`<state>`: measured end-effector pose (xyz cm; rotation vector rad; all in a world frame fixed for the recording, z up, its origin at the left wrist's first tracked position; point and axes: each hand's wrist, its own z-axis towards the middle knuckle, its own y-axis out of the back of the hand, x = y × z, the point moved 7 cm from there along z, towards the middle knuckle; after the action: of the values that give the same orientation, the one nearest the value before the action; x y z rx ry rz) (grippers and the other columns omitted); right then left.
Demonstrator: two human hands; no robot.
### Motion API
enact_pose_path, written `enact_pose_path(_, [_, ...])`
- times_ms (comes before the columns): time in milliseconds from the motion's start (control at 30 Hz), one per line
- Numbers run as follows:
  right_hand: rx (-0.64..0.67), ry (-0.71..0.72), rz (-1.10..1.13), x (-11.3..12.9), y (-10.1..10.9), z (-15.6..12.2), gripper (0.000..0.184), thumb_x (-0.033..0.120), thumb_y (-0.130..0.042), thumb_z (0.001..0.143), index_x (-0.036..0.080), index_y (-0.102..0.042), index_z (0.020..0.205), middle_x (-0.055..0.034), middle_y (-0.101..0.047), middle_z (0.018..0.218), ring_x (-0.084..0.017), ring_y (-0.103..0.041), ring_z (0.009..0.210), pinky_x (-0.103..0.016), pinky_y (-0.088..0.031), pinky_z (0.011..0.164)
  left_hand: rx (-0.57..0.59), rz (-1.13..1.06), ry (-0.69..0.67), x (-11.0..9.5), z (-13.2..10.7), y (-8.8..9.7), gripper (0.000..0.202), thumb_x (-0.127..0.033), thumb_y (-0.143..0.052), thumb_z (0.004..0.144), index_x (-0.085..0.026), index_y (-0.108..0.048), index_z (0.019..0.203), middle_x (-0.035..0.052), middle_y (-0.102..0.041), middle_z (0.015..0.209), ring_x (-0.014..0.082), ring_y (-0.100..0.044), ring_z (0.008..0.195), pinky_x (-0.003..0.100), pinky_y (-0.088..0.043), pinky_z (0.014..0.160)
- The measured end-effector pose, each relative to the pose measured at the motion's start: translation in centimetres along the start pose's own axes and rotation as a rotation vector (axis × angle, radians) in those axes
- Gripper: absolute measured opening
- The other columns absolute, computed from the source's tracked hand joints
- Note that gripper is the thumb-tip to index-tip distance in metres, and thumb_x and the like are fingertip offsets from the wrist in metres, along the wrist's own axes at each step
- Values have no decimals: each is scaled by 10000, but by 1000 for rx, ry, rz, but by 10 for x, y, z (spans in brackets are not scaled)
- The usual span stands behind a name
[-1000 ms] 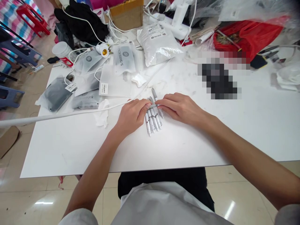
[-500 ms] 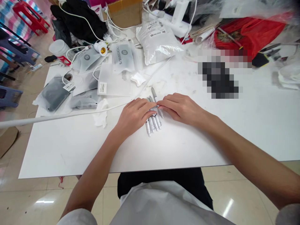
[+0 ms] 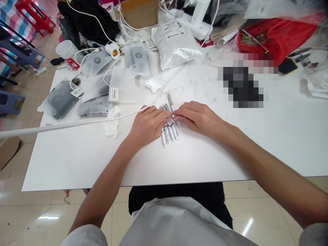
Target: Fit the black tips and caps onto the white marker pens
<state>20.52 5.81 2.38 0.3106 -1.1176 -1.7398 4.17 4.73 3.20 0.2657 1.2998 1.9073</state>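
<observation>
A bundle of several silver pens [image 3: 169,134] lies on the white table [image 3: 77,157] just ahead of me. My left hand [image 3: 148,124] lies over the bundle's left side with its fingers curled onto the pens. From the right, my right hand [image 3: 200,118] pinches the same bundle, and the fingertips of both hands meet over its middle. One pen [image 3: 169,100] sticks out farther back than the others. Both hands hide the middle of the bundle.
A white cable [image 3: 64,124] runs from the left across the table behind my left hand, with crumpled tissue [image 3: 112,124] beside it. Frosted pouches [image 3: 60,99], a silver bag [image 3: 175,42], a cardboard box [image 3: 139,12] and a red bag [image 3: 276,34] crowd the back.
Both hands stay on the pen bundle. Their fingertips have drawn a little closer together over it, and the view has shifted slightly.
</observation>
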Motion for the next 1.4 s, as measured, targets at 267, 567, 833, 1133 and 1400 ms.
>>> enact_pose_path(267, [-16,-61,-28,-14,9,-3,272,276,-501,1126,244,-694,1315,-98,-732,1074,-226,-668,904,-376,-538,816,-4,-4,52,9,0,8,341,-264,-393,1171,-202,-729,1170,12,-780,823,178,-666,748,366,-435,838])
enact_pose_path(567, [-17,-122,-154,-16,11,-3,231,326,-528,1117,237,-740,1142,-77,-701,1013,-204,-601,814,-374,-478,783,12,30,60,9,1,9,310,-216,-383,1157,-200,-688,1209,56,-744,990,192,-690,867,353,-481,858])
enact_pose_path(833, [-57,-190,-173,-27,21,-2,194,351,-548,1115,249,-713,1114,-72,-687,986,-213,-582,791,-388,-478,774,-46,1,106,20,-1,15,257,-233,-372,1157,-211,-627,1171,60,-710,1023,188,-656,830,337,-478,807])
enact_pose_path(1133, [-68,-219,-131,-29,19,-3,247,402,-524,1114,267,-729,1138,-77,-690,989,-225,-580,780,-412,-491,762,-45,-85,125,20,0,14,255,-319,-405,1165,-206,-633,1149,77,-669,1044,173,-607,826,319,-501,756])
enact_pose_path(1400, [-87,-206,-132,-29,22,-3,275,428,-497,1122,285,-728,1166,-82,-694,989,-232,-592,779,-428,-509,754,-69,-98,134,25,-1,15,296,-359,-399,1171,-209,-641,1092,66,-644,996,163,-580,803,310,-502,746])
